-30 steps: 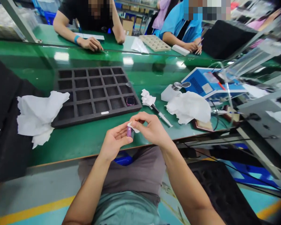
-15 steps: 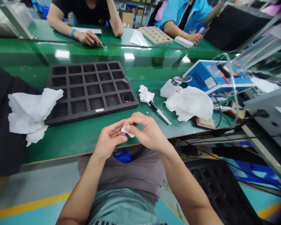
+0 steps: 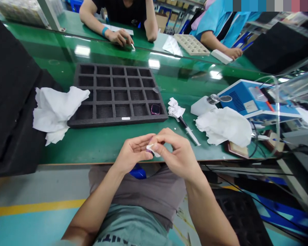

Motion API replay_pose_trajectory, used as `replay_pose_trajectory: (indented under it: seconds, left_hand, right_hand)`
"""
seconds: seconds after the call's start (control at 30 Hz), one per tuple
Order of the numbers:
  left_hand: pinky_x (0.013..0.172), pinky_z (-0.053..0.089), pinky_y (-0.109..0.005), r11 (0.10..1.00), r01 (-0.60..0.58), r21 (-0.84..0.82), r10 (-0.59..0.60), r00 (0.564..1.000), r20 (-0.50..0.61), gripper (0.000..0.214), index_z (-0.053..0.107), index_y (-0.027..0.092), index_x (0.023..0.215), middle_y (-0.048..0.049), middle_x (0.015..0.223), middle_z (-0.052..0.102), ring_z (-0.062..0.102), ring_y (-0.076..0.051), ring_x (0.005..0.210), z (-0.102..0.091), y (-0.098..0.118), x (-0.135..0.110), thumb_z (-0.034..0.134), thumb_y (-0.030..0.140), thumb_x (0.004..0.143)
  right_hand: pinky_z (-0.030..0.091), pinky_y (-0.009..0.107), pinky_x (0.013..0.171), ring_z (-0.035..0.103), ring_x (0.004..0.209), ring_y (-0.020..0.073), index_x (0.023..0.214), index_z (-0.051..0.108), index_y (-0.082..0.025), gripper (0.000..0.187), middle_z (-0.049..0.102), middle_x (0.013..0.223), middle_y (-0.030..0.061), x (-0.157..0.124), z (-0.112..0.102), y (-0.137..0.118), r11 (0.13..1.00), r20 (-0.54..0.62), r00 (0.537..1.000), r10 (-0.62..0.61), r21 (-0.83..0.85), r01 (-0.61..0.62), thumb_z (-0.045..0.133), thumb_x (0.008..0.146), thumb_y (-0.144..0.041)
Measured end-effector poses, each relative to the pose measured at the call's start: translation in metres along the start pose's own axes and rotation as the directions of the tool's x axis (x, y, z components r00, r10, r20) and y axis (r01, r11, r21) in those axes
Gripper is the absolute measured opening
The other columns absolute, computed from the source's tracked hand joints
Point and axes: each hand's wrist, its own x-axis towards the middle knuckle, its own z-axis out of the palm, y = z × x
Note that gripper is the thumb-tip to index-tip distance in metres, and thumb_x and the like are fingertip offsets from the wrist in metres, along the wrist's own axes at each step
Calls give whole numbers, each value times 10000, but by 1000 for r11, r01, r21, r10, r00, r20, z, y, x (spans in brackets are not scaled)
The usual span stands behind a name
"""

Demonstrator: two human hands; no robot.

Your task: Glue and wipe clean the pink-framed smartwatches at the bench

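Note:
My left hand point(image 3: 132, 152) holds a small purple object point(image 3: 150, 150) between thumb and fingers, just over the table's front edge. Most of that object is hidden, so its kind does not show. My right hand point(image 3: 176, 150) pinches a folded white wipe point(image 3: 153, 149) and presses it against the purple object. Behind my hands lies a black foam tray point(image 3: 143, 119) with square compartments. In its front right compartment sits a smartwatch point(image 3: 155, 109) with a pinkish-purple frame. Right of the tray, a syringe point(image 3: 189, 132) lies with crumpled tissue point(image 3: 175, 108) at its far end.
White cloths lie at left point(image 3: 56, 106) and right point(image 3: 223, 125). A white dispenser bottle point(image 3: 202, 105) with a metal top stands before a blue machine point(image 3: 242, 99) with tubing. Black foam point(image 3: 12, 102) stands at left. Two people sit across the green table point(image 3: 92, 150), near a beige tray point(image 3: 191, 44).
The camera view has turned, so the bench appears shifted to the right. My hands stay together around the purple object, with the wipe still pressed to it.

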Motion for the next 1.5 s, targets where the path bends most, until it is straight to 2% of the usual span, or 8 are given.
replay_pose_trajectory:
  seconds: [0.37,0.67,0.9,1.0,1.1,1.2,1.3,1.5]
  left_hand:
    - [867,605,-294,992,-79,-98,65,987,-147,584,822,240,1048,-61,1140,824,784,-237,1015,7,3,6,1007,148,502]
    - [976,587,-362,974,-132,-182,107,984,-143,522,759,205,1095,-89,1182,800,750,-267,1141,7,4,4,984,329,641]
    - [1047,546,-358,984,-144,-108,133,986,-101,509,737,207,1166,-114,1290,764,680,-273,1280,11,5,3,941,343,719]
    - [1057,529,-332,982,-165,-93,156,983,-97,498,730,217,1183,-113,1332,746,653,-256,1318,12,6,3,919,363,747]
    - [1016,534,-300,984,-171,-54,166,982,-89,522,716,225,1205,-117,1380,720,653,-246,1312,12,6,3,914,382,748]
    - [990,531,-290,987,-152,45,155,985,-82,533,688,236,1244,-124,1456,667,648,-246,1307,11,5,2,897,357,768]
    - [1030,514,-311,970,-172,174,188,979,-77,515,673,239,1240,-123,1492,630,619,-253,1329,11,5,2,885,330,779]
    - [981,559,-291,923,-117,366,158,984,-82,524,658,235,1232,-77,1215,734,704,-212,1140,16,7,5,890,241,762]
  right_hand:
    - [467,333,735,574,783,172,885,706,-235,127,682,788,-6,-9,20,-9,982,-184,975,-125,-163,95,673,941,-126]
    - [467,359,721,577,751,195,859,714,-230,111,681,765,13,-35,27,26,955,-347,935,-80,-295,-28,669,955,-196]
    - [489,334,722,610,785,177,884,717,-234,96,684,816,14,-33,24,1,997,-428,903,-44,-72,14,666,955,-194]
    - [485,312,696,599,750,159,863,714,-224,83,672,802,7,-26,35,1,983,-449,886,119,178,-42,689,939,-247]
    - [477,284,636,570,678,138,854,699,-212,180,654,766,-2,-23,45,10,831,-359,846,394,533,-161,732,895,-383]
    - [468,265,620,545,648,121,855,685,-204,299,640,756,-8,-23,49,17,650,-222,828,514,731,-207,792,817,-481]
    - [443,253,597,512,619,110,855,682,-203,354,621,732,-16,-23,45,20,597,-193,813,549,771,-221,830,767,-513]
    - [433,259,587,497,602,113,825,690,-192,347,618,695,-12,-27,27,20,704,-222,828,514,661,-259,801,799,-519]
